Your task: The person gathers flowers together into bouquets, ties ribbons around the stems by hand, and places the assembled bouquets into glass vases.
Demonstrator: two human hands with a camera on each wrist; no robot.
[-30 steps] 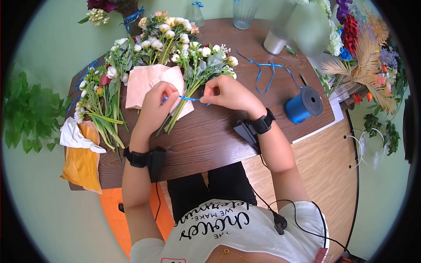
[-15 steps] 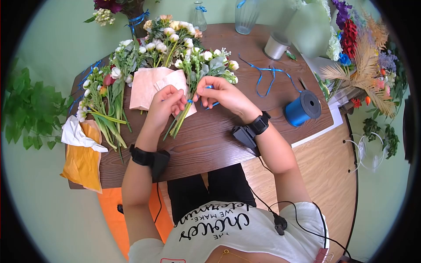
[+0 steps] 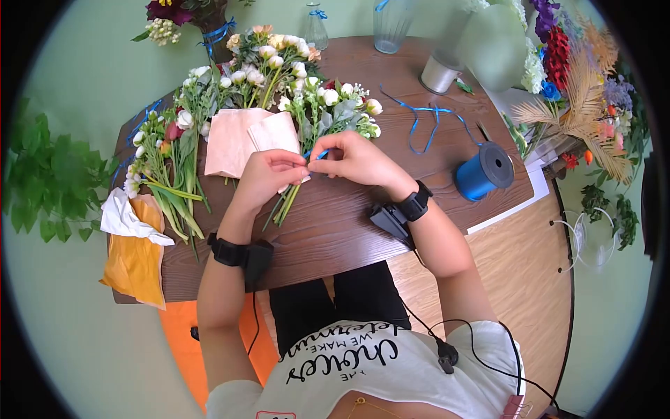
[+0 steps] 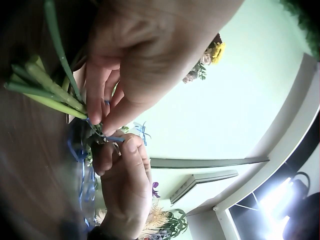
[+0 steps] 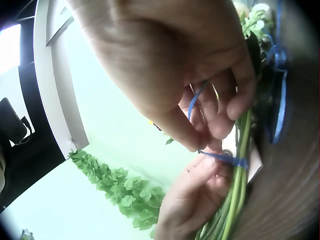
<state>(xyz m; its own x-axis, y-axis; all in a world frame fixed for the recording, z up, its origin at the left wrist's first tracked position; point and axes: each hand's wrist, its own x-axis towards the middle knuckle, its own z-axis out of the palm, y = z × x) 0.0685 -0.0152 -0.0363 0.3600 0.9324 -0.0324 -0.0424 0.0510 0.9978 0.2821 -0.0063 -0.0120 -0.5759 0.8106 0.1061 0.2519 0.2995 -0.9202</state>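
A blue ribbon (image 5: 227, 158) goes around the green stems (image 5: 235, 205) of a bouquet lying on the table; its white flowers (image 3: 331, 96) point away from the person. The left hand (image 3: 271, 174) pinches the ribbon close against the stems with thumb and fingers. Directly opposite, the right hand (image 3: 357, 162) pinches a ribbon end between thumb and forefinger, and a loose loop of it shows inside its curled fingers in the right wrist view. The fingertips of both hands meet over the tie and partly cover it in the head view.
More bunches of flowers (image 3: 183, 129) lie to the left beside folded pale pink paper (image 3: 230, 143). A blue ribbon spool (image 3: 481, 172) stands at the right, near a loose ribbon strand (image 3: 422, 129). A silver spool (image 3: 440, 75) and glass vases (image 3: 391, 31) stand at the back.
A second ago the hands held the ribbon stretched across the stems. It then sat snug around them, and now both hands have come together at the tie.
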